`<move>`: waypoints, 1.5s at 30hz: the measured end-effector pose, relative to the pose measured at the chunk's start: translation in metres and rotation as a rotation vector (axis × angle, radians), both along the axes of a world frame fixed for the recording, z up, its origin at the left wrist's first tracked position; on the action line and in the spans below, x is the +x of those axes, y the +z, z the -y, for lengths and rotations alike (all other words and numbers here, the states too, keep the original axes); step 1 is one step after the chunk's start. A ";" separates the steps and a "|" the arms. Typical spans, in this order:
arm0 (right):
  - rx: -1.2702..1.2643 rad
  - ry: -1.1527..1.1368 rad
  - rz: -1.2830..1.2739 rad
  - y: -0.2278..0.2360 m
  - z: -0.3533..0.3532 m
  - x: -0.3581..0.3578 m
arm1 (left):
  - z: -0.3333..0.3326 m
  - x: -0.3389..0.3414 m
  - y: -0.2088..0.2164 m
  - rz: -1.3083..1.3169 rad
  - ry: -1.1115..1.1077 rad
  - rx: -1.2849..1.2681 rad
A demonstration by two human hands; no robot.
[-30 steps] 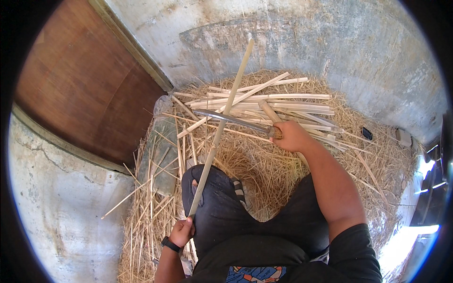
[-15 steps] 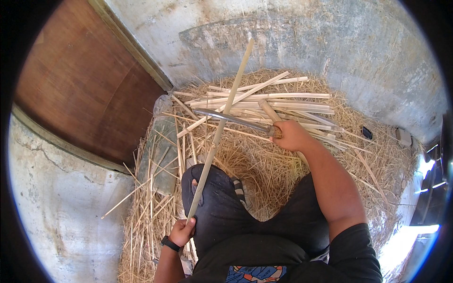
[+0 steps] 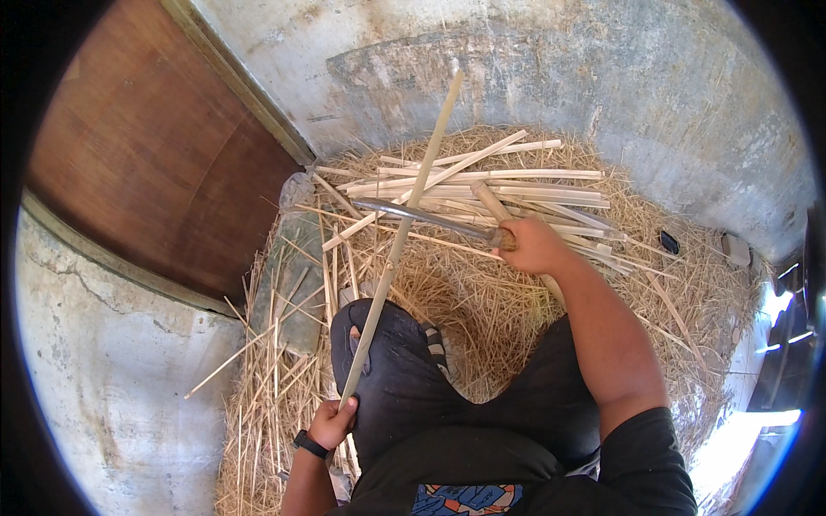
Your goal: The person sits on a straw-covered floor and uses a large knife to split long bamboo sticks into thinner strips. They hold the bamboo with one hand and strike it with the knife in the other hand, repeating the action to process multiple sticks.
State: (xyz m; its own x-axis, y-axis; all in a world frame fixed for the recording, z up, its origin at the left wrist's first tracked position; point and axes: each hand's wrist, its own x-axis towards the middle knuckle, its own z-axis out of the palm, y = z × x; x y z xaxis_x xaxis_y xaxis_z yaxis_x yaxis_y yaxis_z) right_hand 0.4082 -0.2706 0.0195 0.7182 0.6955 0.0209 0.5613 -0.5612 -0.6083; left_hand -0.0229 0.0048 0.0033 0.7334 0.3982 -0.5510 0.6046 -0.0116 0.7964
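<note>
My left hand [image 3: 331, 424], at the lower left beside my knee, pinches the near end of a long, pale bamboo strip [image 3: 387, 273]. The strip rises across my thigh toward the wall. My right hand [image 3: 535, 247] is closed round the handle of a long knife [image 3: 434, 220] with a grey metal blade. That blade points left and crosses the strip; whether they touch, I cannot tell. A round wooden stick [image 3: 491, 200] passes under my right hand, and whether my fingers also hold it is hidden.
Several split bamboo strips [image 3: 525, 191] lie piled on straw [image 3: 482, 335] in front of me. A brown door panel [image 3: 163, 146] stands at the left, and a stained wall [image 3: 551, 77] closes off the far side. A small black object [image 3: 668, 242] rests on the straw at right.
</note>
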 end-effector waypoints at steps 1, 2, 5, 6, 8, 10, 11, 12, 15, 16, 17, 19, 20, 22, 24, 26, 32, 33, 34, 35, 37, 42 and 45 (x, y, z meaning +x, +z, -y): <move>0.008 -0.008 0.035 -0.002 0.001 0.002 | 0.000 0.000 0.000 0.000 0.000 0.006; 0.016 -0.016 0.070 -0.003 0.002 0.003 | 0.001 0.000 0.001 0.001 0.000 0.012; 0.041 0.010 0.084 -0.003 0.004 0.005 | 0.003 0.004 0.005 -0.026 -0.011 0.023; -0.011 0.059 0.144 0.002 0.003 0.004 | 0.003 0.003 0.005 -0.027 -0.008 0.036; -0.115 0.157 0.262 0.013 0.000 0.003 | 0.004 0.002 0.005 -0.031 0.000 0.062; -0.075 0.140 0.197 0.015 0.001 0.000 | 0.009 0.006 0.014 -0.037 -0.036 0.141; -0.055 0.131 0.164 0.015 0.003 0.000 | 0.011 0.007 0.016 -0.040 -0.053 0.180; -0.017 0.044 0.127 0.009 0.007 0.003 | 0.011 0.006 0.016 -0.040 -0.060 0.192; 0.062 -0.136 0.054 -0.001 0.010 0.018 | 0.009 0.005 0.012 -0.023 -0.072 0.250; 0.056 -0.148 0.044 0.002 0.011 0.017 | 0.009 0.003 0.010 -0.013 -0.080 0.277; 0.051 -0.161 0.034 0.006 0.012 0.016 | 0.009 0.002 0.009 -0.004 -0.088 0.304; 0.034 -0.027 0.102 0.007 0.005 0.003 | 0.010 0.000 0.005 0.016 -0.093 0.330; 0.025 0.039 0.133 0.007 0.000 -0.004 | 0.011 0.000 0.005 0.023 -0.096 0.342; -0.093 0.181 0.170 0.014 -0.008 -0.017 | 0.017 0.003 0.012 -0.015 -0.108 0.410; -0.177 0.246 0.230 0.030 -0.009 -0.028 | 0.019 0.004 0.016 -0.035 -0.143 0.490; -0.089 0.163 0.088 0.021 -0.001 -0.014 | 0.017 0.002 0.012 -0.056 -0.178 0.569; -0.029 -0.142 0.024 0.015 0.016 0.013 | 0.019 0.009 0.019 -0.077 -0.238 0.633; -0.027 -0.117 0.031 0.014 0.011 0.010 | 0.020 0.009 0.021 -0.082 -0.244 0.657; -0.030 -0.100 0.032 0.010 0.010 0.006 | 0.021 0.009 0.021 -0.088 -0.260 0.677; 0.031 -0.031 0.073 -0.004 0.009 0.005 | 0.019 0.007 0.016 -0.103 -0.260 0.669; -0.095 0.100 0.102 0.003 -0.002 -0.010 | 0.019 0.007 0.016 -0.097 -0.266 0.682; -0.153 0.208 0.130 0.028 -0.009 -0.025 | 0.023 0.007 0.020 -0.125 -0.281 0.769; -0.015 0.031 0.023 0.016 0.008 -0.005 | 0.024 0.007 0.019 -0.132 -0.283 0.821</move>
State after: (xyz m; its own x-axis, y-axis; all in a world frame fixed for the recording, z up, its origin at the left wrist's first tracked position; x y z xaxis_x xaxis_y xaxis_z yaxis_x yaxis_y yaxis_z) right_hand 0.4032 -0.2782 0.0353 0.6958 0.7178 0.0260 0.5921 -0.5527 -0.5865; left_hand -0.0156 -0.0195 0.0222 0.8151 0.5188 -0.2576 0.5789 -0.7139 0.3939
